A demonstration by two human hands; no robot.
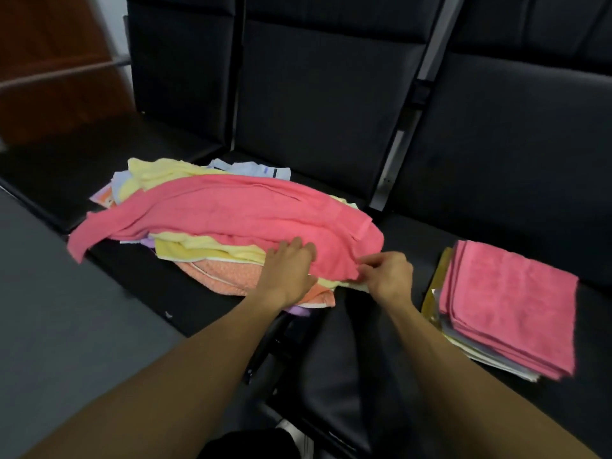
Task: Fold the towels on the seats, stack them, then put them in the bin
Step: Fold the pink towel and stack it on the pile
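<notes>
- I am working the pink towel, which is lying draped over the top of the loose heap of yellow, orange and lilac towels on the middle seat.
- My right hand is pinching the towel's near right edge, its grip closed on the hem, as I judge to lift that edge clear of the cloths beneath.
- My left hand is lying on the same near edge just beside the right; the fingers are reaching into the fold, so I cannot tell whether that grip is clenched or only pressing.
- The towel's far left end is hanging over the seat's front corner, so I judge it may drag the yellow cloth along when pulled.
- The folded stack, pink on top, is sitting on the right-hand seat, well apart from the heap, probably kept there to leave folding room.
- Bare black seat is showing between heap and stack, and that gap is giving me open room for moving.
- No bin is showing anywhere in view.
</notes>
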